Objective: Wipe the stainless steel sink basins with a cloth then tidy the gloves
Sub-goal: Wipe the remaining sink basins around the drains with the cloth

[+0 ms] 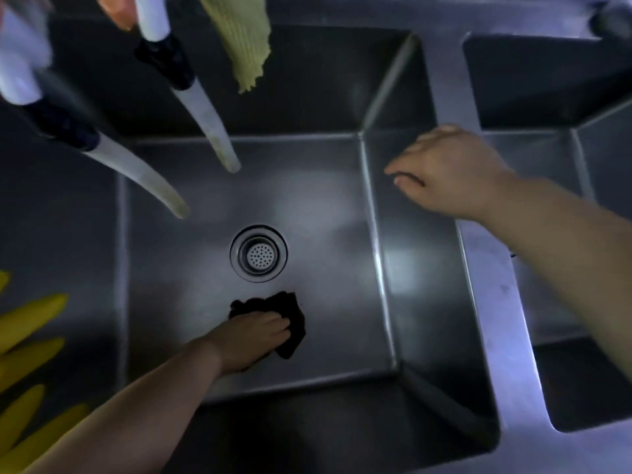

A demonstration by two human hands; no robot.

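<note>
**Dark cloth on the basin floor, near the drain**

The left hand (pixel 254 331) presses a dark, crumpled cloth (pixel 290 323) against the floor of the middle basin (pixel 325 206), just on the near side of the round drain (pixel 259 253). Its fingers curl over the cloth, which bunches out past the fingertips. The steel is dull grey with soft glare patches. The right hand (pixel 448 169) rests on the divider (pixel 492 268) between this basin and the next one to the right, fingers loosely bent over the edge and holding nothing. 2 hoses (pixel 208 121) hang into the basin from the far side. A pale green cloth (pixel 246 46) hangs at the back. Yellow gloves (pixel 27 336) lie at the left edge.
</note>
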